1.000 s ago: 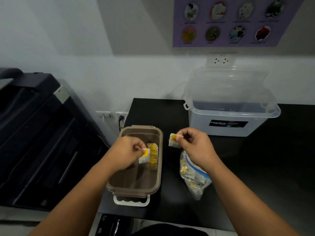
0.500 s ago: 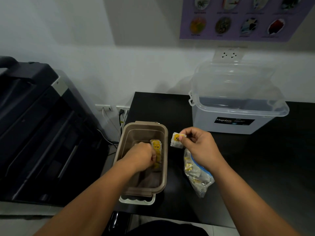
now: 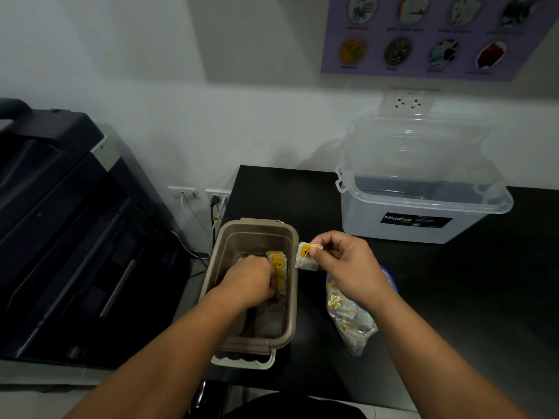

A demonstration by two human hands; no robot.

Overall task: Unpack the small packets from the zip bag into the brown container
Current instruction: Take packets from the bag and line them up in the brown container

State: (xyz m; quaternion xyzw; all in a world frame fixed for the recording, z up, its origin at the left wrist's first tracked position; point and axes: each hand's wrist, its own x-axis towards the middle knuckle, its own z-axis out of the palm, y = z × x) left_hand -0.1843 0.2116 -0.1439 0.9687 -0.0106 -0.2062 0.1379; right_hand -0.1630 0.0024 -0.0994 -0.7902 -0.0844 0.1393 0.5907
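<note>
The brown container (image 3: 291,300) stands at the black table's left edge. My left hand (image 3: 251,281) is down inside it, fingers curled round a small packet set against a row of yellow-labelled packets (image 3: 279,266) along the right wall. My right hand (image 3: 348,267) hovers just right of the container's rim and pinches another small packet (image 3: 306,258), white with a yellow tag and string. The clear zip bag (image 3: 348,319), holding several more packets, lies on the table below my right wrist.
A clear Megabox storage box (image 3: 417,219) with its lid tilted open stands at the back right. A large dark printer (image 3: 69,231) fills the left side beyond the table's edge. Wall sockets with cables (image 3: 211,196) sit behind the container.
My left hand has gone down from above the container into it with its packet. The right hand has kept its packet beside the rim. The camera view has tilted slightly.
</note>
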